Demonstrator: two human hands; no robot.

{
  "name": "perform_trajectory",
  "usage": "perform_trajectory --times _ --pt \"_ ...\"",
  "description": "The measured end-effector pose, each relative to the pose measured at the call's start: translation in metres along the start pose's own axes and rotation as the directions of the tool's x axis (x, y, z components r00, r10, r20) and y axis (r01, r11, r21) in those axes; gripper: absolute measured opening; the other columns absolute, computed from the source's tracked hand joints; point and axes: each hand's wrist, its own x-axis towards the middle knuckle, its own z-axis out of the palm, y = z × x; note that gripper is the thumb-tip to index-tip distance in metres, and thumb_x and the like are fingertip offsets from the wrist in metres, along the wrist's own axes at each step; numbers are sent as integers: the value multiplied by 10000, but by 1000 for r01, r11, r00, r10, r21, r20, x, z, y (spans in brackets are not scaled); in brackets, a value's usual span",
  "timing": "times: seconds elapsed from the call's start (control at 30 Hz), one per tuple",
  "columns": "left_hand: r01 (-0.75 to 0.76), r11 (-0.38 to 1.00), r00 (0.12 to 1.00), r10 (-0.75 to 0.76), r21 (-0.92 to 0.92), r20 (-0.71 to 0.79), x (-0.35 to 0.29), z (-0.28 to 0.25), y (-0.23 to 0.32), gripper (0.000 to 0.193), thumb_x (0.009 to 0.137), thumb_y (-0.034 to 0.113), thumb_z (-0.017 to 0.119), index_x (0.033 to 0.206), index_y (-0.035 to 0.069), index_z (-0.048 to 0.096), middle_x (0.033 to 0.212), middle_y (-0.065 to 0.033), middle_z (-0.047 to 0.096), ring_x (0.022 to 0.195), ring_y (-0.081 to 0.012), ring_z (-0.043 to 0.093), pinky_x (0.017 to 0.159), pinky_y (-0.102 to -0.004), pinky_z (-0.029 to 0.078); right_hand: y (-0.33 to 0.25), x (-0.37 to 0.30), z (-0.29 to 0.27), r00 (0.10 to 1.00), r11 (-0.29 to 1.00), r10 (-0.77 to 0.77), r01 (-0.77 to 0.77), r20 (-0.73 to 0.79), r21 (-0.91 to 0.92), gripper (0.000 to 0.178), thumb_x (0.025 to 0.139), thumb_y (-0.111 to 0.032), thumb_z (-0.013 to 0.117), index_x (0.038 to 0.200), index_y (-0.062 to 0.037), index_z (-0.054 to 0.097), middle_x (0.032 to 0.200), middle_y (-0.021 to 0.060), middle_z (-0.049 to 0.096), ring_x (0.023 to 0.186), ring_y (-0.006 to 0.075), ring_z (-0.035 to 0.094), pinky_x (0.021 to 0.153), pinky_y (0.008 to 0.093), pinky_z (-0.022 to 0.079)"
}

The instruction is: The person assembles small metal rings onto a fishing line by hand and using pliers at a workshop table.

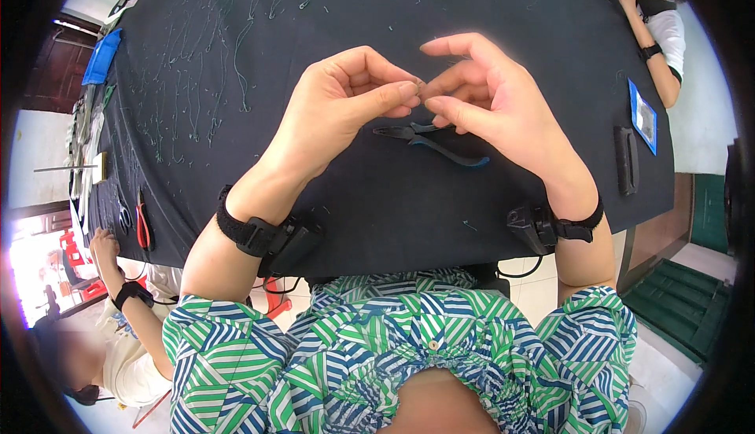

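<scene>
Over the middle of the black-covered table, my left hand (pixel 346 100) is closed, thumb and index finger pinched on something too small to name. My right hand (pixel 503 104) meets it from the right, index finger raised and apart. Its thumb and middle finger come close together at the same tiny thing, which their tips mostly hide. Just below my hands lies a pair of pliers (pixel 450 151) with blue handles, its jaws toward the left; part of one handle is behind my right fingers.
Thin dark threads (pixel 240 64) lie spread over the black cloth (pixel 370 222) at the far left. Red-handled pliers (pixel 142 226) and scissors (pixel 124 218) rest at the left edge. A blue packet (pixel 642 117) and black bar (pixel 627 160) sit right. Co-workers' arms (pixel 135 300) (pixel 657 60) flank the table.
</scene>
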Motion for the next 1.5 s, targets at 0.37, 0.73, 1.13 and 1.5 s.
perform_trajectory --times 0.37,0.73,1.13,1.5 --pt "4 999 1000 -4 39 -7 -1 1 0 138 893 111 662 983 8 639 958 -113 679 881 -156 671 818 -280 554 2 1 8 998 999 28 -30 -50 -37 254 872 -96 646 1096 -17 558 785 60 656 696 108 632 613 219 480" --pt "18 999 1000 -17 29 -17 -1 3 1 140 889 100 664 987 4 640 929 -94 679 860 -141 668 790 -262 550 0 2 6 969 924 -206 146 -137 -354 109 838 -97 673 929 -51 633 580 13 495 525 80 468 509 247 364" --pt "44 999 999 -44 13 -4 -1 5 2 138 888 103 668 983 7 639 903 -88 682 855 -136 666 785 -257 544 -6 0 2 978 872 -189 125 -88 -474 107 815 -106 693 899 -61 645 580 31 474 495 96 412 489 263 329" --pt "32 999 999 -32 4 0 -1 5 2 138 882 104 677 977 14 634 892 -83 683 831 -124 660 769 -250 537 -7 -1 2 956 865 -278 207 -93 -458 80 815 -92 684 872 -49 647 675 41 559 549 103 457 502 263 345"
